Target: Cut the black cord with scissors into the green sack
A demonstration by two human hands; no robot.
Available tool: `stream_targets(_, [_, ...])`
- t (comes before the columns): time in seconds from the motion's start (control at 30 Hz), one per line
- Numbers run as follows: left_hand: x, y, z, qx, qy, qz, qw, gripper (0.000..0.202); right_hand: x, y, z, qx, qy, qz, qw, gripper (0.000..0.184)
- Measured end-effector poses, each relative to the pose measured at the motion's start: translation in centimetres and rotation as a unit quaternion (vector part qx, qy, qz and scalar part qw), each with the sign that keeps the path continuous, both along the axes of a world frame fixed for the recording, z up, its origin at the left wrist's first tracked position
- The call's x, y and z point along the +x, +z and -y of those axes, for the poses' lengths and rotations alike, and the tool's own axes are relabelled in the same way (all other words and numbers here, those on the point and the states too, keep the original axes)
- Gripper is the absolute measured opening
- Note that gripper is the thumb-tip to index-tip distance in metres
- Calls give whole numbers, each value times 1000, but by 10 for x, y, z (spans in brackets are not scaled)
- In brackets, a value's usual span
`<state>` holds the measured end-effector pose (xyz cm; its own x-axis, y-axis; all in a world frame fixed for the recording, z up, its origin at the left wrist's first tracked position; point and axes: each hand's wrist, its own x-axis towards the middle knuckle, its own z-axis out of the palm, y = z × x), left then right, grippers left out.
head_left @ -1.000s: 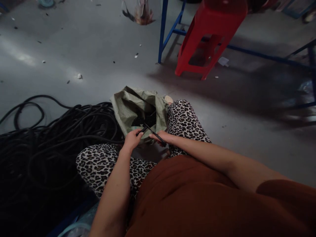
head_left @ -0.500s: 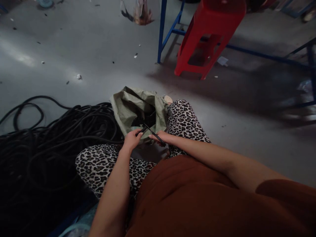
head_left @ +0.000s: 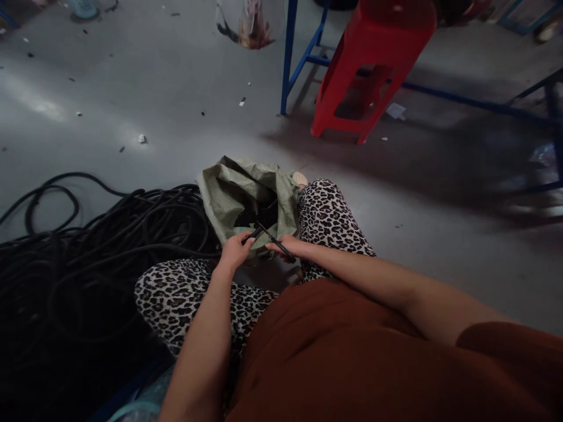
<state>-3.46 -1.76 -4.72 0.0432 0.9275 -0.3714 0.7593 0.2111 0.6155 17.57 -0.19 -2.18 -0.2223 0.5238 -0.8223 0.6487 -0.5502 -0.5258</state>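
My left hand [head_left: 235,252] is closed on a short black hose end [head_left: 254,234], thumb on top. My right hand [head_left: 288,246] grips what look like black-handled scissors [head_left: 280,245], the narrow metal part pointing up and left. The scissors' tip meets or crosses the hose end; I cannot tell whether it is cutting. Both hands are over the near rim of a greenish woven sack [head_left: 214,190]. Inside the sack lie dark pieces [head_left: 264,214], too dim to make out singly. A large heap of black hose [head_left: 145,217] spreads to the left of the sack.
Ahead on the right, a red plastic stool [head_left: 373,70] stands by a blue metal frame [head_left: 288,64]. A clear bag [head_left: 250,26] is at the top. Small scraps [head_left: 141,139] lie about the grey floor. My knees in leopard-print trousers [head_left: 329,217] flank the sack.
Both hands keep the same place and hold over the sack. The whole view has shifted very slightly; nothing was taken hold of or let go.
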Motion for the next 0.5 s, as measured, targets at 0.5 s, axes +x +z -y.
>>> stream_targets(0.5, [-1, -1, 0, 19, 14, 32, 999, 30, 0, -18, -1, 14, 7, 1, 1000, 51])
